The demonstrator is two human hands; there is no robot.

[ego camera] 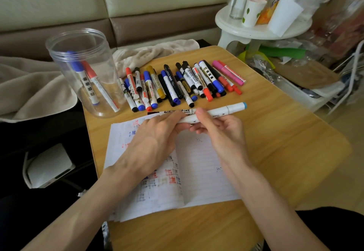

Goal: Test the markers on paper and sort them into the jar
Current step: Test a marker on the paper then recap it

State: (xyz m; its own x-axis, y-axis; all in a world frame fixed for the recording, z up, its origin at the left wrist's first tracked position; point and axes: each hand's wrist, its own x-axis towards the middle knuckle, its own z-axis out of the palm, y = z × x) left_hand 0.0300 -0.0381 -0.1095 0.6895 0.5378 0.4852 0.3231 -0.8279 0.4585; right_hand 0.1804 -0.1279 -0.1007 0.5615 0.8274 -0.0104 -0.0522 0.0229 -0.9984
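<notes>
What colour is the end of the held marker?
Light blue end on a white marker; head view.

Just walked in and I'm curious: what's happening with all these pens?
A person's left hand and right hand together hold a white marker with a light blue end just above the scribbled paper. The clear jar holds two markers, one blue, one red. Many other markers lie in a row on the table.

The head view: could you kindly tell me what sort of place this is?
Probably a lived-in room at home: a small wooden table by a padded backrest, a beige blanket beside it, and a white stool crowded with cups.
</notes>
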